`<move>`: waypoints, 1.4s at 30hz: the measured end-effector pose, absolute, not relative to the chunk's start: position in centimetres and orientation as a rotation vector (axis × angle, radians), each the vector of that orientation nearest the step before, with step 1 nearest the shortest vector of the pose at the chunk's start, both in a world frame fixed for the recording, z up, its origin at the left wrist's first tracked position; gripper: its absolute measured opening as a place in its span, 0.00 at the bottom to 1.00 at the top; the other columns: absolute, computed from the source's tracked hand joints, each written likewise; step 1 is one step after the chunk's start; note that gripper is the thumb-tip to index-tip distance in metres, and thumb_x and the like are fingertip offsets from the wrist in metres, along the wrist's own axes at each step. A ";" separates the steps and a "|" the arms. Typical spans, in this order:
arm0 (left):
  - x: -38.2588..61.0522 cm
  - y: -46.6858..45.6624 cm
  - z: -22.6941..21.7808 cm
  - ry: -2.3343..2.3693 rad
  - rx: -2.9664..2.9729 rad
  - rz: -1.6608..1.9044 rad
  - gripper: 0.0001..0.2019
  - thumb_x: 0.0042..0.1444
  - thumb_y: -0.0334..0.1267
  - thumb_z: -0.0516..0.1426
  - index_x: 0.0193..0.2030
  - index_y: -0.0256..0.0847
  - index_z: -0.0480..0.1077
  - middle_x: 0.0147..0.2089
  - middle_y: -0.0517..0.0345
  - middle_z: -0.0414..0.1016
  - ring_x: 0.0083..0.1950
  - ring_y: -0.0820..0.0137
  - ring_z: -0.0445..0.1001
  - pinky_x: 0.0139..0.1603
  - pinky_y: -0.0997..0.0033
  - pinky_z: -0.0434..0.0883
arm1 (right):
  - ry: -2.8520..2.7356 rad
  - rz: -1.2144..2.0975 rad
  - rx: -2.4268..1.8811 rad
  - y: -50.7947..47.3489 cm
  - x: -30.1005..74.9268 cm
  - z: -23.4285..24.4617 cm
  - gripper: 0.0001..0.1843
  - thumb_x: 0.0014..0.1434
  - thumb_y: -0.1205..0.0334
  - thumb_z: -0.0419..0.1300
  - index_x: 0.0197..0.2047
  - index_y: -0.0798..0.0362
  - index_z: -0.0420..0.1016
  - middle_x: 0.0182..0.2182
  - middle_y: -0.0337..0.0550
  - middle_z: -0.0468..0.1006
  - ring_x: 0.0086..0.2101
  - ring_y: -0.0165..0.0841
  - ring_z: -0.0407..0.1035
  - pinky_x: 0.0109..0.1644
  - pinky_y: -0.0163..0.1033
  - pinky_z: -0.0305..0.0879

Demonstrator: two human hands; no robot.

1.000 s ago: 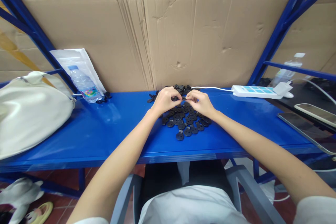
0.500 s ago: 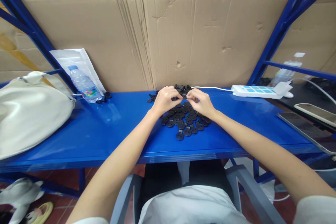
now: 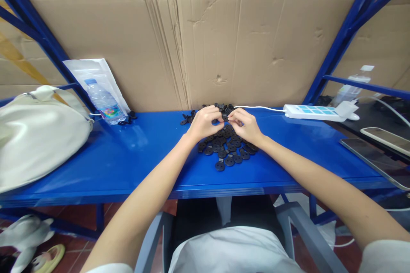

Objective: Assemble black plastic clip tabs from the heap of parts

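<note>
Both hands meet over a pile of small black discs [image 3: 221, 141], each with tiny holes and a short tab. My left hand [image 3: 205, 123] is closed, thumb and forefinger pinched together at the far part of the pile. Facing it, my right hand [image 3: 245, 126] is closed in a pinch as well. A small black piece [image 3: 226, 117] shows between the fingertips of both hands; its exact shape is too small to tell. More black pieces [image 3: 187, 117] lie behind and left of my left hand.
A white bag [image 3: 41, 140] and a water bottle [image 3: 105, 103] by a pouch stand left on the blue table [image 3: 137, 153]. A white power strip [image 3: 312, 112] lies at the back right, with phones [image 3: 374, 160] beyond. Cardboard [image 3: 256, 42] closes off the back.
The view has shifted very slightly. My fingers have moved only a little, and both hands keep their pinch over the pile.
</note>
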State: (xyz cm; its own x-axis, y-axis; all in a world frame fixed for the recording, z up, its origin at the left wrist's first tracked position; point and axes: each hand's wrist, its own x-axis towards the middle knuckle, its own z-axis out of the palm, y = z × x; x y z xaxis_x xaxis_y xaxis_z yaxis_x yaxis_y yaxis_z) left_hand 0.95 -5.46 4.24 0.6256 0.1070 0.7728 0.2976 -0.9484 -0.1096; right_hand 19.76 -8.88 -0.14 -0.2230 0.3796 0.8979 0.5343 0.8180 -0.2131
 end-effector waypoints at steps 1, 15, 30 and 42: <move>0.9 -5.4 4.2 -0.325 -2.623 -1.231 0.07 0.50 0.27 0.57 0.24 0.39 0.67 0.24 0.60 0.70 0.29 0.72 0.65 0.31 0.72 0.63 | -1.840 -0.162 -0.701 -8.9 19.8 -0.2 0.07 0.59 0.72 0.55 0.32 0.53 0.70 0.33 0.43 0.73 0.23 0.27 0.61 0.27 0.34 0.60; 0.9 -5.4 4.1 -0.347 -2.645 -1.236 0.06 0.50 0.27 0.57 0.25 0.39 0.68 0.25 0.60 0.71 0.29 0.72 0.67 0.32 0.72 0.64 | -1.834 -0.175 -0.688 -8.8 19.8 -0.2 0.08 0.58 0.73 0.55 0.31 0.53 0.70 0.33 0.43 0.75 0.24 0.27 0.62 0.26 0.35 0.60; 0.6 -5.3 4.3 -0.505 -2.738 -1.191 0.00 0.53 0.32 0.59 0.33 0.39 0.71 0.32 0.59 0.74 0.33 0.72 0.70 0.35 0.73 0.66 | -1.725 -0.029 -0.780 -8.8 19.6 0.1 0.05 0.55 0.68 0.61 0.28 0.52 0.69 0.30 0.42 0.76 0.23 0.29 0.63 0.25 0.36 0.61; 0.3 -4.7 4.2 -0.528 -2.761 -1.202 0.02 0.54 0.33 0.61 0.35 0.39 0.72 0.33 0.59 0.75 0.35 0.73 0.71 0.37 0.74 0.67 | -1.691 0.036 -0.810 -8.7 19.6 0.0 0.07 0.54 0.65 0.63 0.27 0.53 0.69 0.30 0.43 0.77 0.21 0.28 0.62 0.25 0.36 0.61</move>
